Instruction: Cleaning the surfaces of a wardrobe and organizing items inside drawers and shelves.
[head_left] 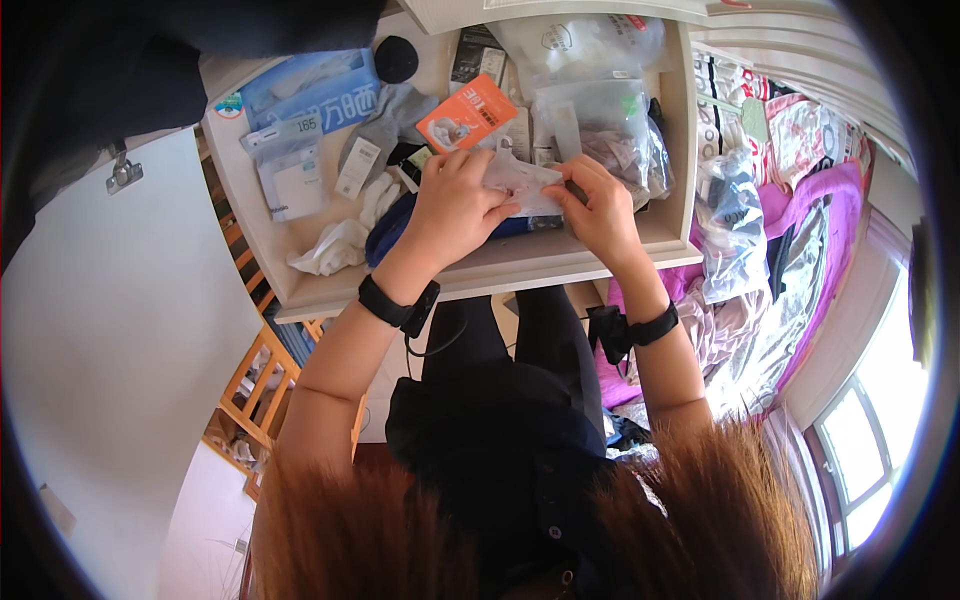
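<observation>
Over an open white drawer [350, 287], both my hands pinch a small crumpled translucent plastic bag [522, 178]. My left hand [455, 205] has its fingers closed on the bag's left side. At its right side the thumb and fingers of my right hand [602, 212] grip it. Whether anything is inside cannot be made out. Just beyond my left fingers lies an orange package [468, 115]. Dark blue fabric [388, 232] sits below my left wrist, partly hidden. White crumpled cloth [335, 248] is by the drawer's near left corner.
The drawer also holds a blue package [310, 92], a clear packet [293, 185], grey cloth [393, 122], a round black item [396, 60] and clear bags [600, 120]. On the right, a bed carries a bagged garment [732, 225] and purple fabric [825, 190]. A white door panel [120, 310] stands left.
</observation>
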